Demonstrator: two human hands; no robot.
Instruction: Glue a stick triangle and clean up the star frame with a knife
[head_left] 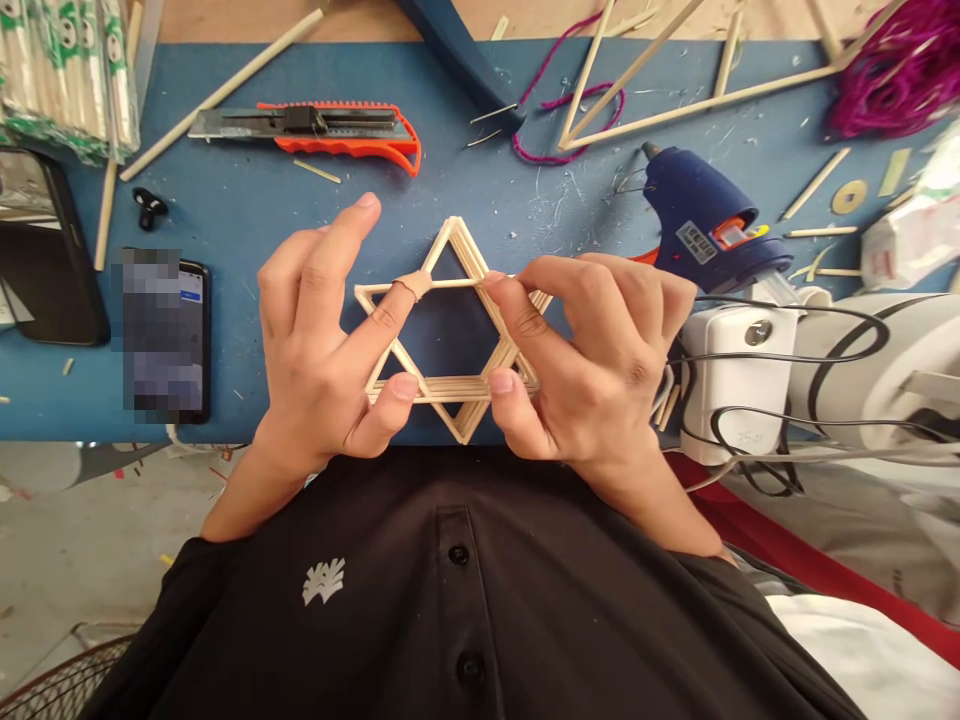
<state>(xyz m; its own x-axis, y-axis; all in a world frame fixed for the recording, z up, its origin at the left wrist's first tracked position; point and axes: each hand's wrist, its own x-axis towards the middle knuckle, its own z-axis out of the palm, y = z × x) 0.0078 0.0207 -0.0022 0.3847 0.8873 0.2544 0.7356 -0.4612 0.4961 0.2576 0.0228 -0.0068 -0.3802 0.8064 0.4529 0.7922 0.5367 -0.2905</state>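
A six-pointed star frame [469,250] built of stacked pale wooden sticks is held just in front of my black shirt, above the blue table surface. My left hand [319,345] grips its left side between thumb and index finger, the index wearing a tan bandage and the other fingers raised. With thumb and index finger, my right hand [607,335] holds the right side, covering part of the right points. An orange utility knife [337,132] lies beyond my left hand. Beyond my right hand rests a blue hot glue gun [697,225].
Dark blue pliers-like handles [465,60], purple yarn [892,70] and joined sticks [705,107] lie at the back. Phones [196,340] and packaged chopsticks [67,80] sit left. A white power adapter [739,385] with black cables stands right, beside a large white spool [862,390].
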